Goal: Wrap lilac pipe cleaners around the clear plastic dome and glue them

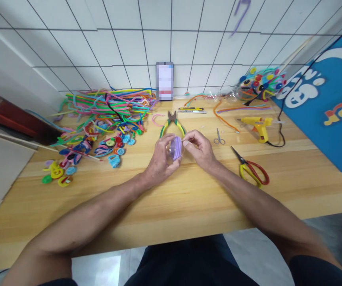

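Nearest: wooden desk (pixel 185 210), two bare forearms reaching over its front edge.

Right of the forearms: large scissors (pixel 260 165), red and yellow handles, blades apart. Far left, at similar depth: a small group of yellow coils (pixel 56 170).

Centre: left hand (pixel 160 159), fingers above and thumb below, curled around a clear ball (pixel 171 151) held just over the desk. Right hand (pixel 200 147), thumb and fingertips drawn nearly together at the ball's right side; cannot tell whether gripping a strand.

On the ball: purple bands (pixel 177 148), several side by side around the middle. Progress, by judgement: banding partly done; clear plastic left bare on both sides of it. Whether any strand end remains loose: too small to tell.

Just beyond: small scissors (pixel 219 137), right; blue coils (pixel 114 160), left; pliers (pixel 172 121), handles spread, directly behind the hands; yellow glue gun (pixel 260 126), corded, right.

Farther: craft knife (pixel 191 109); orange strip (pixel 221 117), bent; heap of multicoloured fuzzy stems (pixel 108 104), left.

Farthest, along the tiled wall (pixel 123 47): phone (pixel 164 81), upright, screen lit; cluster with coloured pompoms (pixel 262 84), right.
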